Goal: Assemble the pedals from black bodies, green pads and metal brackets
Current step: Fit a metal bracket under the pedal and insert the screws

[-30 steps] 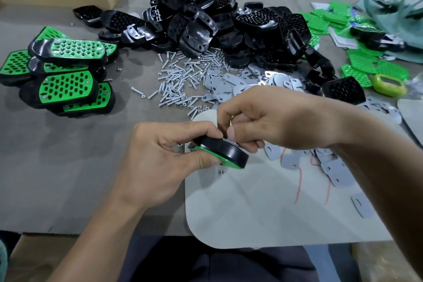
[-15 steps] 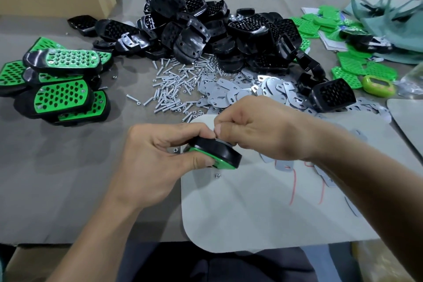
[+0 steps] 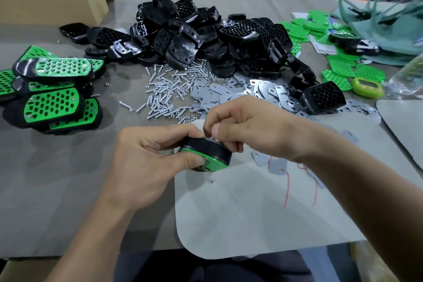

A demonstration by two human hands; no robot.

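My left hand (image 3: 146,162) grips a black pedal body with a green pad (image 3: 209,155) on its underside, held above the near table. My right hand (image 3: 247,130) has its fingers curled over the top of that pedal, pinching something small that I cannot make out. A heap of black bodies (image 3: 206,39) fills the far middle. Loose green pads (image 3: 343,68) lie at the right. Metal brackets (image 3: 240,96) and screws (image 3: 164,96) are spread just beyond my hands. Finished pedals (image 3: 52,94) are stacked at the left.
A pale mat (image 3: 251,213) covers the near table, with a single nut (image 3: 211,181) and a few brackets on it. A cardboard box (image 3: 45,2) stands far left. A lime green device (image 3: 367,87) and a green bag (image 3: 389,30) sit at the right.
Both hands have stayed on the pedal and kept about the same grip; my head has tilted up a little, so more of the far table shows.
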